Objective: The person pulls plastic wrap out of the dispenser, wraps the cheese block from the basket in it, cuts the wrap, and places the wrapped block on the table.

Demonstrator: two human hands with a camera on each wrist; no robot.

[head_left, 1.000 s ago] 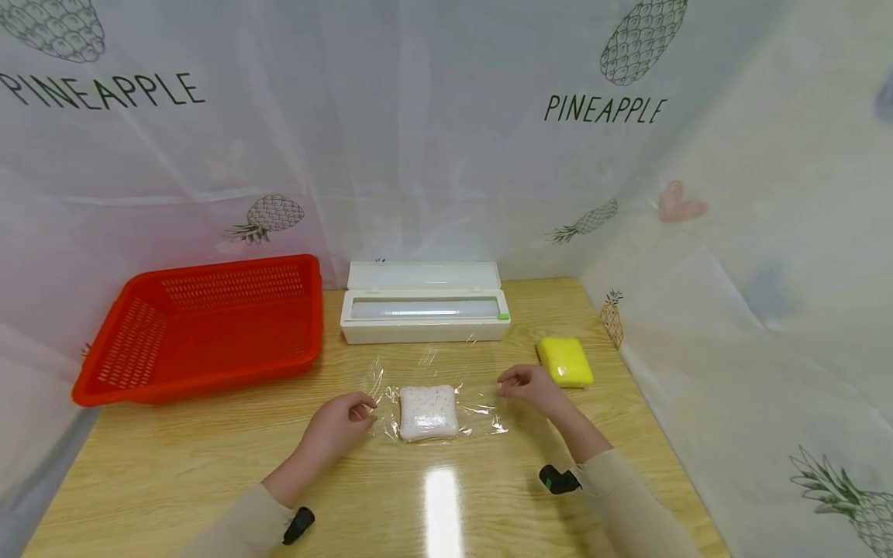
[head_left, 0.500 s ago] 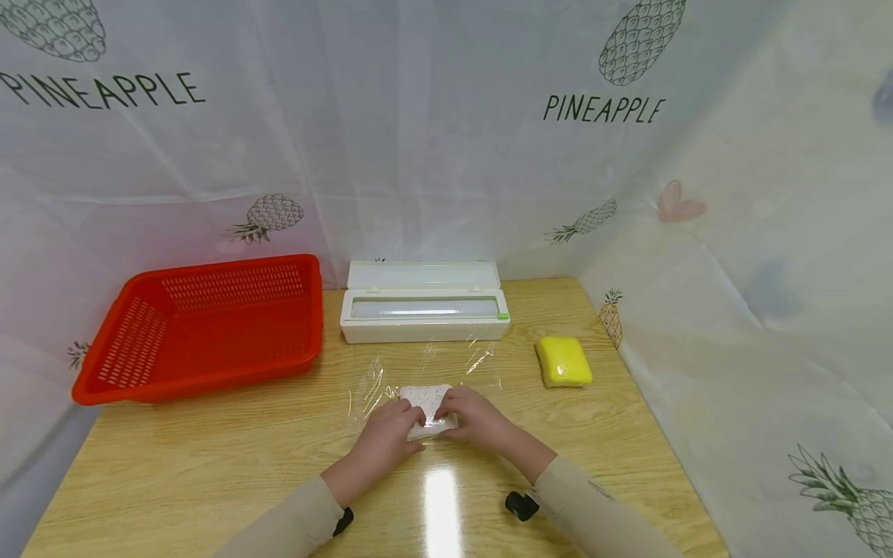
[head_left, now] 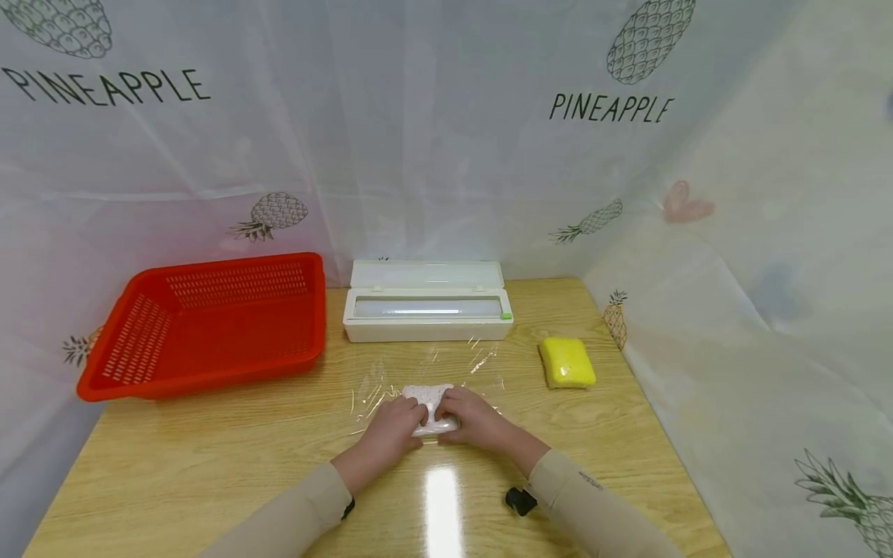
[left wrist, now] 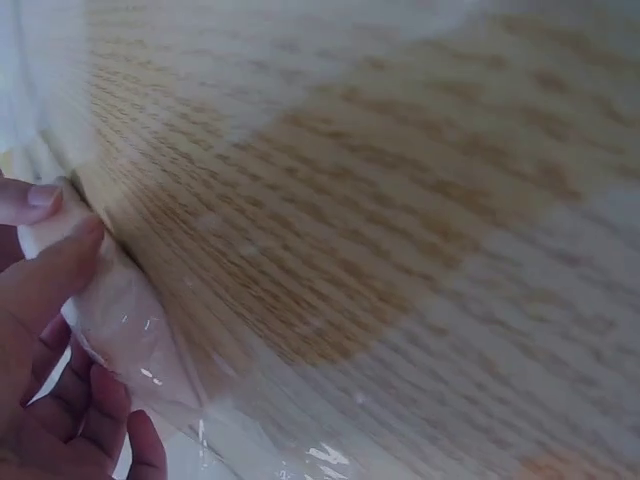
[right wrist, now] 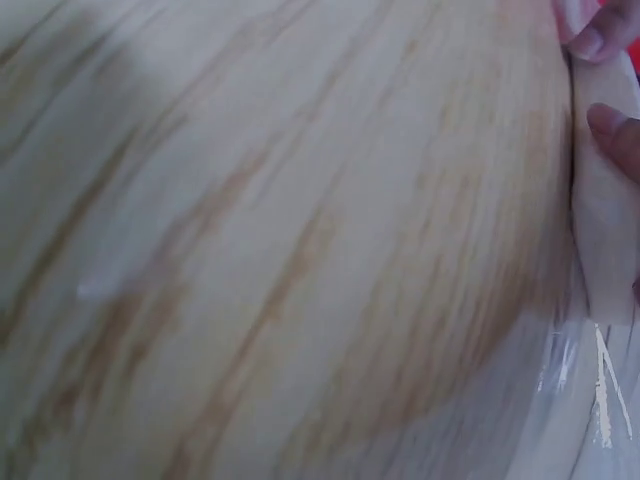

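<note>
Head view: both hands at a white block (head_left: 429,397) lying on the worktop (head_left: 230,465), directly in front of the dispenser (head_left: 429,332), which serves as landmark; the left hand (head_left: 391,426) grips the block's left part, the right hand (head_left: 477,419) its right part, each curled with the thumb on the near side and fingers over the top; clear film (head_left: 481,361) lies between block and dispenser, its creases catching the light. Left wrist view: thumb and fingers press the block, glossy film gathered about its end. Right wrist view: only a few digits enter at the margin; the head view settles that hand's hold. Left of the dispenser, a red basket (head_left: 202,384); right of it and nearer the person, a yellow block (head_left: 568,363). The step in hand appears to be folding film over the block; it is probably best done with both hands turning at one rate, so that the fold stays parallel to the dispenser; even, light pressure should spare the block, which looks soft; the film should be kept taut, since slack would likely trap wrinkles.
</note>
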